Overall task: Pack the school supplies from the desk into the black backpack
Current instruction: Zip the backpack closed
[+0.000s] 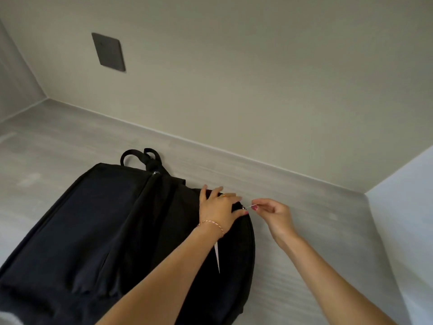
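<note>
Just one black backpack (98, 231) lies flat on the pale grey counter (293, 231), its two carry loops (140, 156) at the far end toward the wall. Two hands work at its right edge. The left hand (219, 207) rests spread on the fabric, fingers (230, 198) open and pressing down beside the zip, a thin bracelet (212, 225) at the wrist. The right hand (274, 213) sits just right of it, thumb and forefinger pinched shut on a small zipper pull (251, 205). A sliver of white (217, 256) shows in a gap under the left forearm. A dark wall plate (109, 52) hangs far left. No writing is legible.
</note>
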